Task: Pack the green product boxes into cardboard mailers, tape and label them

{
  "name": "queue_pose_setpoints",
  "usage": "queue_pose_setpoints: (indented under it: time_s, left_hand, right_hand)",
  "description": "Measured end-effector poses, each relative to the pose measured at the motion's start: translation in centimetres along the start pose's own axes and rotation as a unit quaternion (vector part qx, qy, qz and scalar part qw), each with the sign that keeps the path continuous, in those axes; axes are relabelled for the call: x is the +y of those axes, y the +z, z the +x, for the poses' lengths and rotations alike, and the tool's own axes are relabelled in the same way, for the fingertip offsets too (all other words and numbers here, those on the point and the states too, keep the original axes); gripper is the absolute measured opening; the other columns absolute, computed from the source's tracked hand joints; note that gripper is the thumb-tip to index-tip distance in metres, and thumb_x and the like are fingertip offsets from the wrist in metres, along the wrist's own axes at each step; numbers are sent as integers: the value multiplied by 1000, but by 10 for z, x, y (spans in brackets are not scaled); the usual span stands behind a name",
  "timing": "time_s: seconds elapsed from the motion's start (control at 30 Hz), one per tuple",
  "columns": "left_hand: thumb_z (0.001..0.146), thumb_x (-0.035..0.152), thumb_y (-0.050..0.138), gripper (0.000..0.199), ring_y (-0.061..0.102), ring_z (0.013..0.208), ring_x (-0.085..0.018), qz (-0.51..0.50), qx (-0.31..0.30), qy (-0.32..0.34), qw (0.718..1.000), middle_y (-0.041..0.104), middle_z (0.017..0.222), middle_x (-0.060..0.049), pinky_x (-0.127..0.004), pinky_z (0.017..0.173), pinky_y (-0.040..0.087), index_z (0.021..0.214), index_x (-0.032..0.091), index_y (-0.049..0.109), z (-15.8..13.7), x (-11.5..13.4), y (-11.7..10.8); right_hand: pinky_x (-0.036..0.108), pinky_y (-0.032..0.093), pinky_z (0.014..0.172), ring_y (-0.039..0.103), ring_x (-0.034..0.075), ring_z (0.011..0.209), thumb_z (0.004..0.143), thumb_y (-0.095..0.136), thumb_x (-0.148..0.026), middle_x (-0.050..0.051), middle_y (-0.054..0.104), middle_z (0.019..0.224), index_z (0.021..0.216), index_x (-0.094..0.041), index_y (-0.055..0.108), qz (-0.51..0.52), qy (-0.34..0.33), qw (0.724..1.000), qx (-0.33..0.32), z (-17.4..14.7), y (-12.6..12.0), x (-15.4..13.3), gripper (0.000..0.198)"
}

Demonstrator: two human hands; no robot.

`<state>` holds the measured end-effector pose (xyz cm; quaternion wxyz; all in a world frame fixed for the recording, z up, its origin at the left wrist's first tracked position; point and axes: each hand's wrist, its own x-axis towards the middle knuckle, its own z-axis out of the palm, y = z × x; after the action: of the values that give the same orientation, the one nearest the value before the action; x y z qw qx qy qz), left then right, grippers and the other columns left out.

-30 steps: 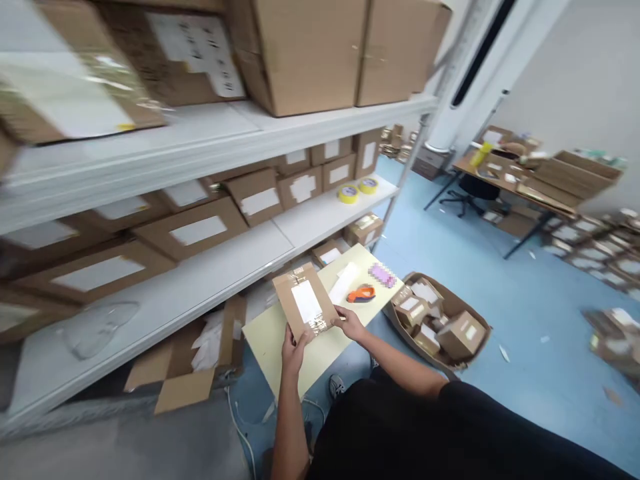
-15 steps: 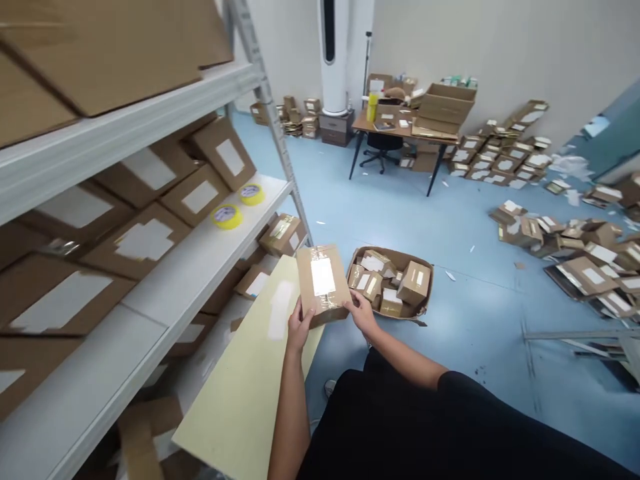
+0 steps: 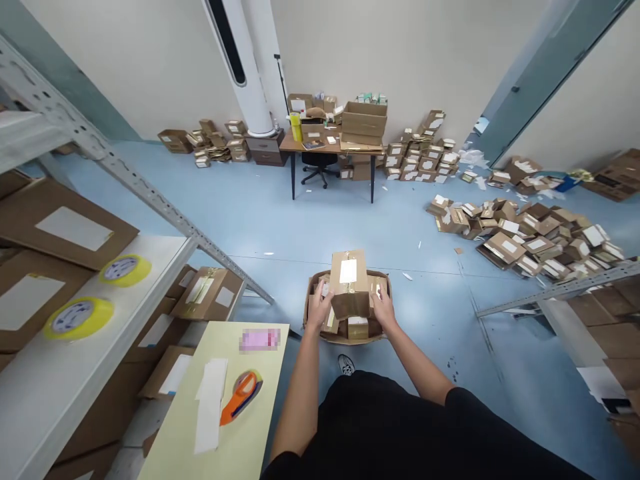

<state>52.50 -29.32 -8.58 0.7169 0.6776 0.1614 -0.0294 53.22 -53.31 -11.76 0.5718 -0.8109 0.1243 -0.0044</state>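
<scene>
A taped cardboard box point(image 3: 349, 303) with a white label sits tilted over the boxes in a large open carton point(image 3: 345, 341) on the floor. My left hand point(image 3: 319, 307) is beside its left side, fingers spread; whether the fingertips still touch it I cannot tell. To the right of the box, with a small gap, my right hand point(image 3: 384, 309) is open, over a smaller box in the carton. On the pale yellow table point(image 3: 250, 447) at my left lie an orange tape dispenser point(image 3: 239, 400) and white paper strips point(image 3: 210, 407).
Metal shelving point(image 3: 165, 257) on the left holds labelled boxes and two yellow tape rolls point(image 3: 77, 318). Heaped boxes point(image 3: 540, 233) cover the floor at right. A desk point(image 3: 330, 143) with an office chair point(image 3: 320, 167) stands at the back. Another shelf point(image 3: 560, 327) is at right.
The labelled box has moved from beside the yellow table to over the carton. My hands have come apart around it. My view has turned right, bringing the tape dispenser into sight.
</scene>
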Motion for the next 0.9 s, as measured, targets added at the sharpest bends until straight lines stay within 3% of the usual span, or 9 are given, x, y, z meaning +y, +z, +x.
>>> queue_pose_setpoints:
  time_s: [0.1,0.17,0.27,0.4,0.63,0.9]
  left_hand:
    - [91,50,71,70,39,153,-30,10,15,59,998,46,162,-9,-40,123,37,154,25,51,11,30,0]
    - [90,48,72,64,44,149,-30,16,14,83,996,52,157,-10,-42,122,38,147,24,58,8,41,-10]
    - [89,45,74,53,50,145,-30,25,30,82,996,60,149,-12,-44,122,39,136,21,67,-3,42,-32]
    - [88,44,76,50,52,143,-31,25,98,58,993,63,146,-13,-48,120,41,132,21,69,-29,28,-63]
    - [88,47,75,53,58,134,-30,34,224,75,971,64,143,-14,-47,113,47,134,23,67,-110,8,-133]
    - [88,47,74,51,57,136,-31,12,373,79,924,63,145,-13,-48,112,48,134,25,68,-248,-16,-229]
  right_hand:
    - [48,53,106,63,34,129,84,62,-47,17,64,142,149,-18,54,28,63,997,27,28,-16,-11,72]
    - [46,53,106,64,32,126,84,62,-44,17,67,137,145,-17,57,60,37,997,11,36,-14,-19,67]
    - [47,53,107,67,29,122,86,60,-43,15,71,129,137,-18,62,84,-15,996,-24,36,3,-32,56]
    - [47,53,106,66,29,122,88,62,-43,13,71,131,135,-22,64,70,-63,991,-97,18,41,-58,52]
    - [46,55,100,64,32,125,87,63,-45,14,69,137,138,-22,64,54,-130,964,-224,-50,129,-108,56]
    - [46,56,96,64,31,125,86,61,-43,14,70,135,137,-22,64,49,-194,906,-374,-181,228,-134,55]
